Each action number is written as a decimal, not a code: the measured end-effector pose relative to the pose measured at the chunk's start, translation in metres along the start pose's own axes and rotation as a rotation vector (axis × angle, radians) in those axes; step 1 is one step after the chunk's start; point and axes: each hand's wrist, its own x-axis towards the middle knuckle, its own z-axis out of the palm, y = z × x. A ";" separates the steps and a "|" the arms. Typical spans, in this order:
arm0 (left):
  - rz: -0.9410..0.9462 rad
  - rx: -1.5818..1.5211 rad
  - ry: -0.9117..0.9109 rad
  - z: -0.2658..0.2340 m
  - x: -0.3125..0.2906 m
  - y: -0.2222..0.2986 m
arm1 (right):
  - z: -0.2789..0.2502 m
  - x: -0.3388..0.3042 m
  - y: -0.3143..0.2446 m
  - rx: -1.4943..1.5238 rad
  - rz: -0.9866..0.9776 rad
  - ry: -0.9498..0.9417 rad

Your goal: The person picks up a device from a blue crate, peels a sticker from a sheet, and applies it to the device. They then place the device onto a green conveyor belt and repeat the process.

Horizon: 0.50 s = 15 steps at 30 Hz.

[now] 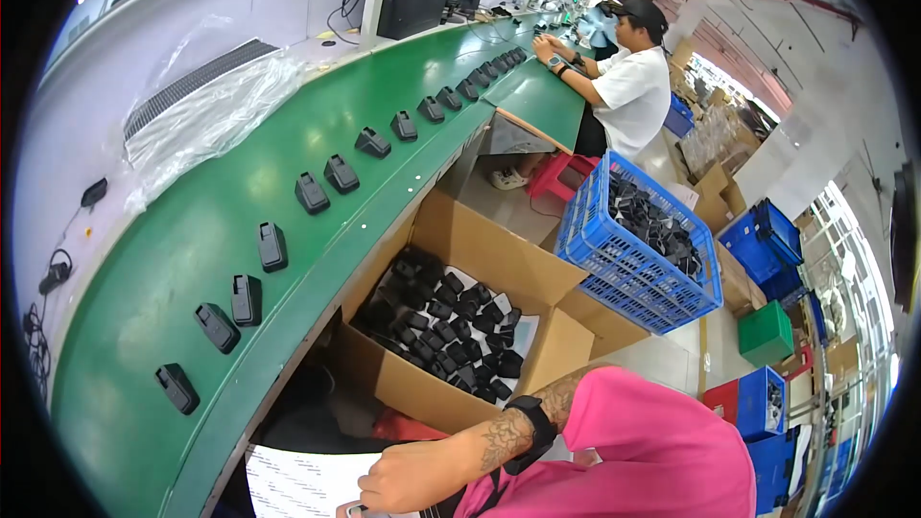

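My right hand [408, 480] is at the bottom edge, with a tattooed forearm, a black wristwatch [532, 422] and a pink sleeve. Its fingers curl around a small pale object [353, 510] that the frame edge mostly cuts off. The hand lies beside a white printed sheet [297, 484]. My left hand is out of view. Just beyond my hand, an open cardboard box [480, 249] holds several small black plastic parts [451, 326].
A curved green conveyor belt [192, 230] carries a row of black parts, such as one black part [271, 246], away to the upper right. A blue crate [614, 259] holds more parts. Another person in a white shirt [628, 86] works farther along. Clear plastic wrap [206, 120] lies on the left.
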 end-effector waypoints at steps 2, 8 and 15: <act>-0.006 0.022 -0.013 -0.003 0.005 -0.013 | 0.005 -0.004 0.000 -0.145 -0.074 0.049; 0.056 0.187 -0.026 0.004 0.012 -0.017 | 0.006 -0.006 -0.001 -0.263 -0.136 0.021; 0.150 0.182 0.139 0.011 0.011 -0.016 | 0.006 0.000 -0.011 -0.332 -0.055 0.051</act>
